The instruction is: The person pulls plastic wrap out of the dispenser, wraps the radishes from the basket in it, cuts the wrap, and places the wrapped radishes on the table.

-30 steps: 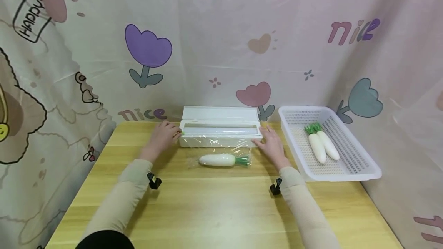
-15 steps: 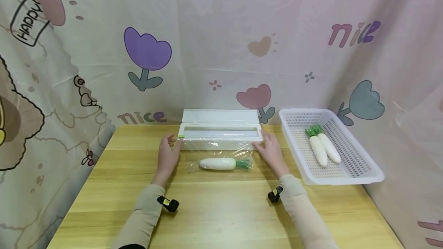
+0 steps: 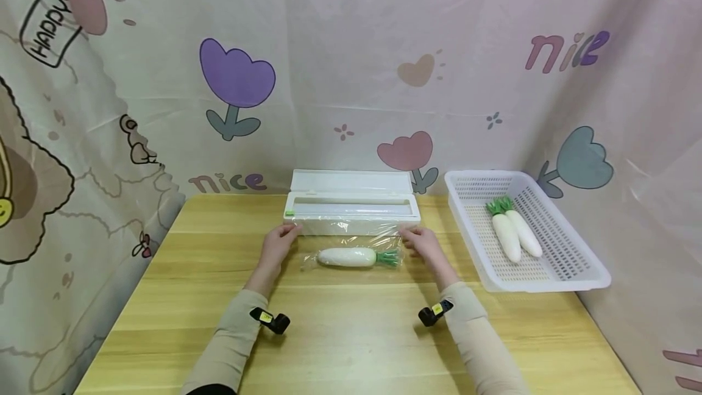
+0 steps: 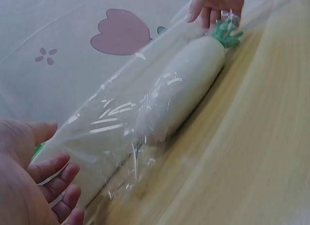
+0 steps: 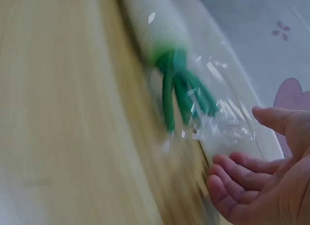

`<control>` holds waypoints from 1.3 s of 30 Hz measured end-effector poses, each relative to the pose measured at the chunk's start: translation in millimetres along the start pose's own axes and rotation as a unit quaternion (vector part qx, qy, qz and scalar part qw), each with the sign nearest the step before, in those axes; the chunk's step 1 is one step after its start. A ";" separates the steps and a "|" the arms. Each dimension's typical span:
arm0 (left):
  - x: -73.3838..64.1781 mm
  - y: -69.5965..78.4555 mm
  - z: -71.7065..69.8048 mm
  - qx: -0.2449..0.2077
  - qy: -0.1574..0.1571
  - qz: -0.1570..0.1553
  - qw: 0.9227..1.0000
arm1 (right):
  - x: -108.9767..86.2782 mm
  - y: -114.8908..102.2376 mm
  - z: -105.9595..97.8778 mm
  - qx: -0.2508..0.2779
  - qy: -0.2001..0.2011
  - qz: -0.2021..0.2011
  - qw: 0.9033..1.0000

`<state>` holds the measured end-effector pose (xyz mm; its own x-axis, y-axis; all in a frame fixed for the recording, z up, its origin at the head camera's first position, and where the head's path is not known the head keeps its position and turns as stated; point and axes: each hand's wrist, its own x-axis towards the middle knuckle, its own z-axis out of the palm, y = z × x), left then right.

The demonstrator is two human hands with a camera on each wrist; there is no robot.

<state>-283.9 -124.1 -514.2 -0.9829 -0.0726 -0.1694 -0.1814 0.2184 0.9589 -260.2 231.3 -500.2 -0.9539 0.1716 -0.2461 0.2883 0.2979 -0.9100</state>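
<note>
A white cling film dispenser [image 3: 415, 211] stands at the back of the table with its lid [image 3: 351, 181] up and a roll inside. Clear cling film [image 4: 114, 116] comes down over its front and covers a white radish [image 3: 347, 256] with green leaves [image 5: 184, 91]. My left hand [image 3: 278, 244] is at the film's left edge, thumb and fingers apart in the left wrist view. At the right edge, my right hand [image 3: 425, 244] has its fingers loosely bent and its thumb apart from them. A small green slider [image 3: 290, 213] sits at the dispenser's left end.
To the right is a white plastic basket [image 3: 477, 261] with two more white radishes [image 3: 506, 238] lying in it. The wooden table [image 3: 351, 334] reaches back to a printed curtain [image 3: 329, 66] behind and at both sides.
My left hand has come from the dispenser's left end, round to its front at the film's edge. My right hand has slid down from the dispenser's right end to the film's right edge.
</note>
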 end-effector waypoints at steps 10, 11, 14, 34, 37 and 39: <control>-2.7 16.1 7.4 -0.013 0.001 0.014 1.000 | -5.2 -7.3 0.7 0.165 -0.023 0.043 0.985; -2.1 17.7 7.8 -0.015 0.003 0.018 1.000 | -5.5 -8.0 0.4 0.172 -0.020 0.038 0.984; -1.7 21.7 8.8 -0.012 -0.002 0.028 1.000 | -6.3 -9.3 -0.2 0.182 -0.014 0.020 0.983; -9.7 43.5 -11.6 0.039 -0.024 0.135 0.990 | -17.0 -21.4 -17.0 0.114 -0.030 -0.095 0.988; -9.8 46.0 -14.1 0.057 -0.024 0.148 0.987 | -16.6 -23.1 -18.8 0.099 -0.032 -0.098 0.990; -11.3 46.6 -15.4 0.070 -0.021 0.161 0.984 | -17.6 -23.3 -20.0 0.093 -0.034 -0.101 0.990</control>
<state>-280.7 -128.1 -464.1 -0.9901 0.0616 0.1264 0.1401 0.3551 0.9243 -248.4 240.1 -468.0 -0.9958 0.0611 -0.0681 0.0761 0.1409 -0.9871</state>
